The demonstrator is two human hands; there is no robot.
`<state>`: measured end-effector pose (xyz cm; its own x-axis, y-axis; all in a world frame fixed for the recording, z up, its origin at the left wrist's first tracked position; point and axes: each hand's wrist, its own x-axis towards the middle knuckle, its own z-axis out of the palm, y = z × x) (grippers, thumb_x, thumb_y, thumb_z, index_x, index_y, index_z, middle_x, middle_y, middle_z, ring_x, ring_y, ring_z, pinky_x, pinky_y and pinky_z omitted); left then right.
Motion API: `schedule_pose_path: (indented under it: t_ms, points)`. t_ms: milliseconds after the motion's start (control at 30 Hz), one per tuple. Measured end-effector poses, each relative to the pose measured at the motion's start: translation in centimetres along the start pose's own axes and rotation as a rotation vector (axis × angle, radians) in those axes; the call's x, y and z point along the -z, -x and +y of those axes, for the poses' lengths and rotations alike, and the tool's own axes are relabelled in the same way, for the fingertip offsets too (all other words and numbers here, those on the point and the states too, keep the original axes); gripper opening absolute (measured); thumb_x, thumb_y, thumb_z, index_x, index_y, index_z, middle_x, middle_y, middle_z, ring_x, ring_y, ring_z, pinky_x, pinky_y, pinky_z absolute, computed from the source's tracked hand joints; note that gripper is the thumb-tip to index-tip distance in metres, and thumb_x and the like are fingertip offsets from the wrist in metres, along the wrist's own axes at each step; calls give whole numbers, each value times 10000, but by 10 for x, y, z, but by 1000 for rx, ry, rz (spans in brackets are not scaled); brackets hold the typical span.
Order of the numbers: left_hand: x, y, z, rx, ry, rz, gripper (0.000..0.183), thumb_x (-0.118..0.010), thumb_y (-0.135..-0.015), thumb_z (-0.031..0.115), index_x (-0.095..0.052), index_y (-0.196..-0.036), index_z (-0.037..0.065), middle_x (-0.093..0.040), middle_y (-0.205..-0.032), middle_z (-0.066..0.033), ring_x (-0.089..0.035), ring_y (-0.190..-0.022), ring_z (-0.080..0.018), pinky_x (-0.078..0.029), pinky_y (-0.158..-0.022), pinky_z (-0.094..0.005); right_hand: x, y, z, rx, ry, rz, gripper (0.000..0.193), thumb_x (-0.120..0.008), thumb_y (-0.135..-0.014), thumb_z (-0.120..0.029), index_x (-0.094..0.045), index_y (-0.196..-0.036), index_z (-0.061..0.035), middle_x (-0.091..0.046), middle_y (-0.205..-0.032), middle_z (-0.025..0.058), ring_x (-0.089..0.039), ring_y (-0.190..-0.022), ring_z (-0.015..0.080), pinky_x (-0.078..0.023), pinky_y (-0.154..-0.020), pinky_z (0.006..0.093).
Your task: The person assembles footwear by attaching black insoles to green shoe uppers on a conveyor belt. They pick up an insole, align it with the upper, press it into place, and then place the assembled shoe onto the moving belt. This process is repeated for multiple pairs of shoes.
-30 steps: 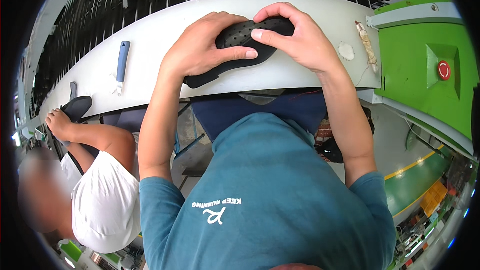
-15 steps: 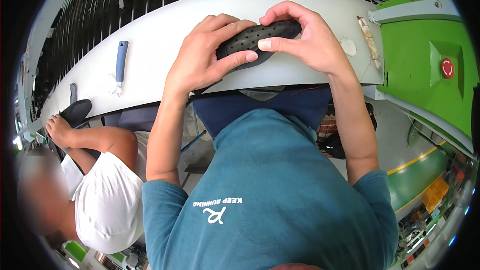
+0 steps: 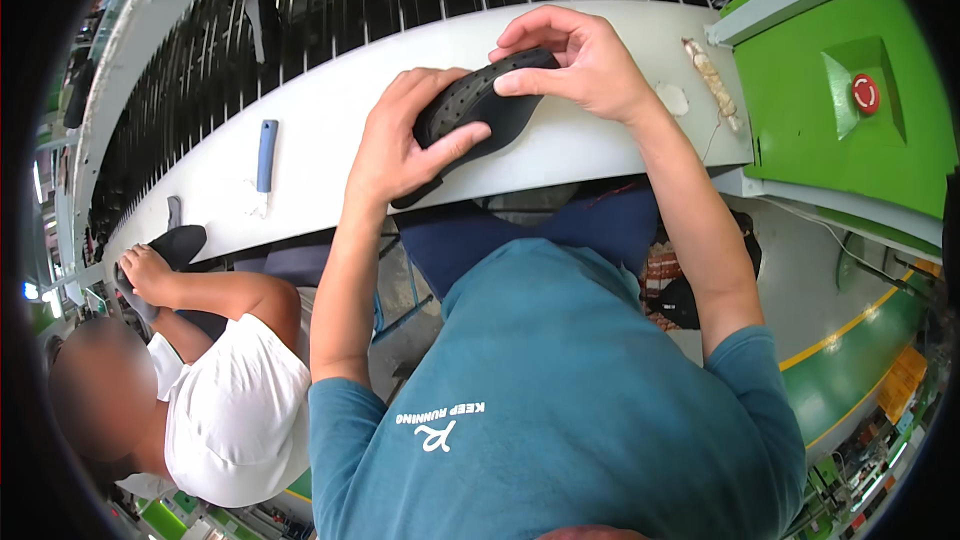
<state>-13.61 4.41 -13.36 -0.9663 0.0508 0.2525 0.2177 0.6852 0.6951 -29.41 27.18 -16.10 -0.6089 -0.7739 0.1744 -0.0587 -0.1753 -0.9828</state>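
Note:
A black insole (image 3: pixel 505 120), dotted with small holes on one face and smooth along the near side, is held above the white worktop between my hands. On its left end my left hand (image 3: pixel 390 140) is closed, thumb across the near side and fingers behind. My right hand (image 3: pixel 595 65) pinches the upper right end, thumb on the perforated part and fingers curled over the far edge. To the left of my hands, a blue-handled knife (image 3: pixel 266 155) lies on the white worktop (image 3: pixel 335 175).
Beyond the worktop runs a slatted dark conveyor (image 3: pixel 400 5) carrying a dark piece (image 3: pixel 262 20). On the right stand a green machine with a red button (image 3: pixel 865 94), a wrapped stick (image 3: pixel 710 83) and a whitish disc (image 3: pixel 672 98). A co-worker's hand (image 3: pixel 147 272) grips a black piece at left.
The insole has tilted, showing more of its smooth near side, and both hands have turned with it. The view has shifted, bringing more of the conveyor into sight.

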Motion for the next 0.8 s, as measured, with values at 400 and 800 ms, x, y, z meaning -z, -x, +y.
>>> schedule_pose_path:
  t_ms: [400, 800]
  points:
    - [-31, 77, 12, 138, 539, 734, 675, -915, -865, -66, -595, -1459, -49, -725, -1352, -179, -731, -1225, -240, -607, -1072, -389, -76, -10, -107, 610, 622, -30, 571, -969, -773, -204, -754, -1291, -91, -724, -1352, 134, -676, -1272, 374, -538, -1108, 484]
    - [-25, 80, -10, 208, 541, 439, 465, -939, -838, -13, -791, -1278, -45, -801, -1312, -206, -759, -1251, -285, -583, -1119, -400, -54, 27, -14, 248, 706, 8, 316, -955, -841, -198, -685, -954, -78, -751, -1358, 69, -678, -1261, 294, -514, -1076, 419]
